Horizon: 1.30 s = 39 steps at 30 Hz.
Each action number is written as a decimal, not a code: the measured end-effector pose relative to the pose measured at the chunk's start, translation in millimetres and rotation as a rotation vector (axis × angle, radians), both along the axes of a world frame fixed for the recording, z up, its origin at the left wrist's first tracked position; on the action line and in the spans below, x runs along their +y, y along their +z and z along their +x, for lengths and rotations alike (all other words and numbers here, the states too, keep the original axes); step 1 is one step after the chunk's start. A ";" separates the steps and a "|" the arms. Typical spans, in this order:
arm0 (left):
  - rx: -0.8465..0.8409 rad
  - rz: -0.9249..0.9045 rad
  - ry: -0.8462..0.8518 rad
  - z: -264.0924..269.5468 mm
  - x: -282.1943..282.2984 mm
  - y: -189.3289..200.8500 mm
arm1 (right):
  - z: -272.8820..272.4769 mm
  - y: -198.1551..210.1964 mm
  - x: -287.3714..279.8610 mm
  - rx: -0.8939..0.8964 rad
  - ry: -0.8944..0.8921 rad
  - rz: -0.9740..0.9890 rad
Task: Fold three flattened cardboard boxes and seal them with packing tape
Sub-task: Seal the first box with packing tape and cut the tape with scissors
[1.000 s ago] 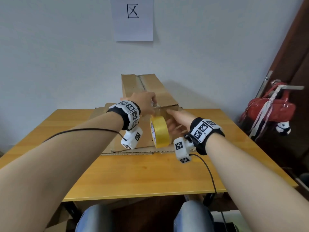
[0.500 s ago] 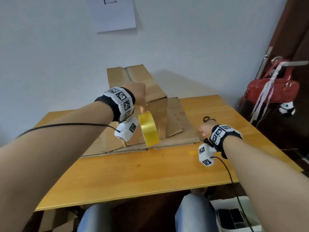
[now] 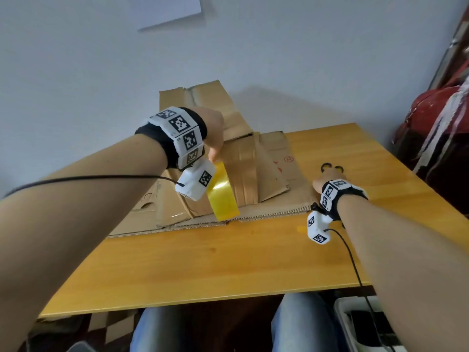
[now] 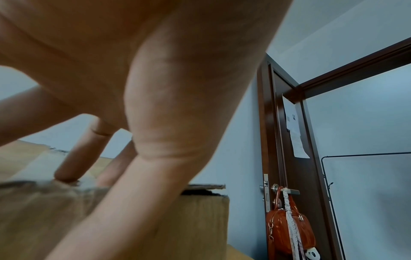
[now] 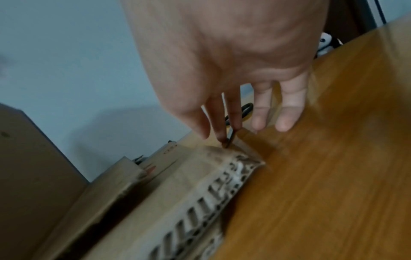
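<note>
Right hand [image 3: 320,183] fingers [image 5: 231,123] extended, loose, tips at black-handled scissors [image 3: 332,167] on the yellow wooden table [image 3: 228,262]; grasp not closed yet. Scissors just beyond fingertips, loops pointing away, long axis along the reach. Left hand [image 3: 213,128], farther off, presses the folded brown cardboard box [image 3: 243,158], fingers straight; yellow packing tape roll [image 3: 223,196] hangs below it.

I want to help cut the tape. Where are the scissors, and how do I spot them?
Look at the wooden table, on its right side, just past the corner of the flat cardboard. The scissors lie there by the right hand's fingertips. They are the only black thing with two round handle loops; everything nearby is brown or yellow.
</note>
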<state>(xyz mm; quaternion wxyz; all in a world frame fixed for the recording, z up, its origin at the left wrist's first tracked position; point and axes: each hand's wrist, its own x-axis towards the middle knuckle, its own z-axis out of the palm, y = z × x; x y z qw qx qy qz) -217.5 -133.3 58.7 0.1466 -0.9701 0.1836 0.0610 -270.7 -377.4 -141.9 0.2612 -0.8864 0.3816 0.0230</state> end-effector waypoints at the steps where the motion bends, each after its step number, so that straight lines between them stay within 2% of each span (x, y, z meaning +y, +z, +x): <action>1: -0.003 0.016 0.002 1.3 -1.5 -0.3 | 0.6 -2.4 -4.6 -0.009 -0.007 -0.040; 6: 0.004 0.055 0.003 5.5 -4.5 -0.6 | -0.9 -14.4 -19.9 -0.056 -0.053 -0.098; 14: 0.006 -0.013 -0.017 2.4 4.5 -1.3 | -17.5 -9.3 -16.5 0.012 -0.134 0.137; 18: 0.002 -0.084 -0.039 -5.0 14.8 -2.3 | -24.3 3.1 -7.7 -0.140 -0.221 0.210; 21: -0.010 -0.157 -0.070 -9.0 24.7 -3.7 | -29.6 22.2 9.4 -0.330 -0.227 0.311; 23: -0.021 -0.202 -0.089 -11.2 31.0 -4.9 | -32.1 38.0 26.1 -0.466 -0.182 0.395; 27: -0.043 -0.289 -0.148 -15.2 43.5 -8.6 | -38.6 79.1 71.5 -0.608 -0.033 0.548; 33: -0.094 -0.438 -0.196 -13.7 64.9 -21.7 | -43.2 133.0 130.9 -0.701 0.252 0.416; 36: -0.127 -0.496 -0.272 -7.4 75.9 -32.9 | -45.6 148.9 154.3 -0.796 0.337 0.485; 39: -0.149 -0.588 -0.346 -1.4 86.1 -41.8 | -46.1 154.3 173.9 -0.798 0.415 0.532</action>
